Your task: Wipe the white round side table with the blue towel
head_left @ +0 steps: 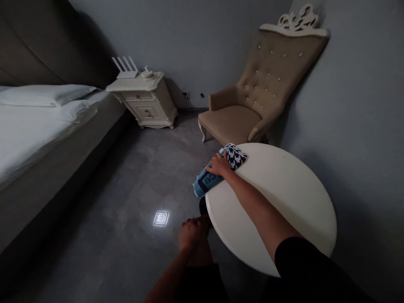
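A folded blue towel (pixel 209 178) with dark lettering and a black-and-white houndstooth part lies at the left edge of a round white table (pixel 293 189), partly overhanging it. On top of the towel is my right hand (pixel 219 164), its bent fingers gripping the cloth. My right forearm stretches across the tabletop. Lower down, beside the table, my left hand (pixel 190 233) rests on my bent leg. Its knuckles show in shadow, but the fingertips are hidden, so I cannot tell whether it is open or closed.
A tan tufted armchair (pixel 233 122) stands behind the table. At the left is a bed (pixel 41 122) with white bedding. A cream nightstand (pixel 151 108) holds a white router (pixel 127 71) and a small white object (pixel 147 74). A bright square light patch (pixel 161 218) shows on the grey floor.
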Demonstrator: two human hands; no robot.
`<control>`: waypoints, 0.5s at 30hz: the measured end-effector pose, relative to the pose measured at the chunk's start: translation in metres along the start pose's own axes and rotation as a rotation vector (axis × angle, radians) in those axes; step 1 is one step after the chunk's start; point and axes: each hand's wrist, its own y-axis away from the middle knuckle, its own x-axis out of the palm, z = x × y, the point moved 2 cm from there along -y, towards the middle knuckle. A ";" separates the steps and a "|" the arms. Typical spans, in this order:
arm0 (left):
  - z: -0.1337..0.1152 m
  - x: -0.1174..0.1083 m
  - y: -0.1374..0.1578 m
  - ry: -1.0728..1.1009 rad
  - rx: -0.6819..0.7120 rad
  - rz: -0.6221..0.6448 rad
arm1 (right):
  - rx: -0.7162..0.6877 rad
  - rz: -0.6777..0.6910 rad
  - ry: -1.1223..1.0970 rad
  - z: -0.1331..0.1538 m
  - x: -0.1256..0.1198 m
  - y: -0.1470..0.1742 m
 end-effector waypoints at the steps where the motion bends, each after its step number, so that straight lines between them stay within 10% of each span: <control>1: 0.005 0.000 0.001 -0.010 -0.005 -0.002 | -0.051 0.008 -0.002 0.014 0.004 0.012; 10: 0.020 -0.008 0.016 -0.035 -0.065 -0.032 | -0.450 0.067 -0.020 0.103 0.037 0.178; 15: 0.019 -0.002 0.017 -0.008 -0.080 -0.037 | -0.377 0.029 -0.086 0.099 0.049 0.296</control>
